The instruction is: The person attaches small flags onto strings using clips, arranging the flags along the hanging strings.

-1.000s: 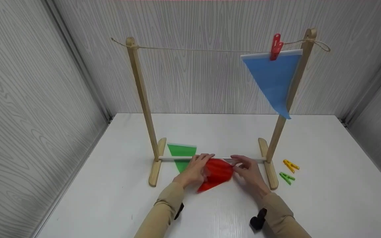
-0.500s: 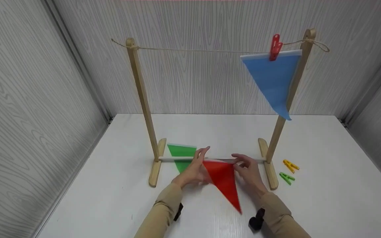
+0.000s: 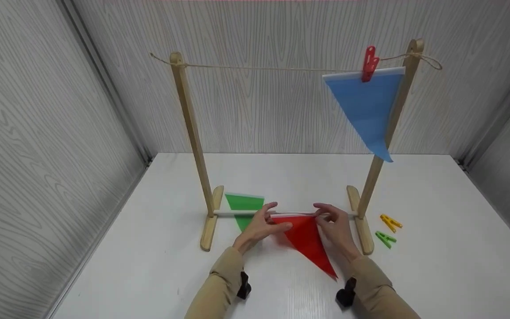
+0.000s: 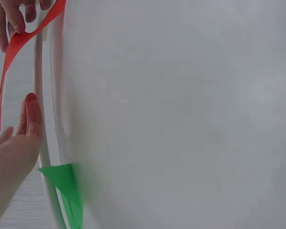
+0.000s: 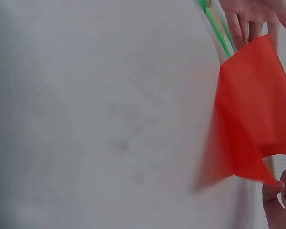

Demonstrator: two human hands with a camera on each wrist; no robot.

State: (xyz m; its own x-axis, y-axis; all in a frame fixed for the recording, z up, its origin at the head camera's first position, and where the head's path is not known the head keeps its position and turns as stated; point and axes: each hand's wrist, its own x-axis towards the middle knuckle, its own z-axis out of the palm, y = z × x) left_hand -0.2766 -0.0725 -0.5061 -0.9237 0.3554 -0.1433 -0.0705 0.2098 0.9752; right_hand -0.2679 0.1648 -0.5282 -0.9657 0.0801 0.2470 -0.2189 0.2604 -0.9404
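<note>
A red triangular pennant [image 3: 307,239] with a white top edge hangs between my hands in the head view, its tip toward the front right. My right hand [image 3: 337,230] pinches it near its top right corner. Beside the top left corner is my left hand [image 3: 257,227], its thumb and fingers spread; the left wrist view shows these fingers [image 4: 33,114] straight and apart from the cloth. In the right wrist view the red pennant [image 5: 255,105] is bent along its length. A green pennant [image 3: 245,202] lies under the stand's white crossbar [image 3: 233,213], partly hidden by the left hand.
A blue pennant [image 3: 365,106] hangs from a string [image 3: 255,68] by a red clothespin [image 3: 370,64]. Two wooden posts [image 3: 191,133] hold the string. On the table's right lie a yellow clothespin [image 3: 390,222] and a green clothespin [image 3: 385,239].
The red pennant has gone from bunched to spread, its tip swinging to the front right. My left hand has let go and opened; the right hand stays at its corner.
</note>
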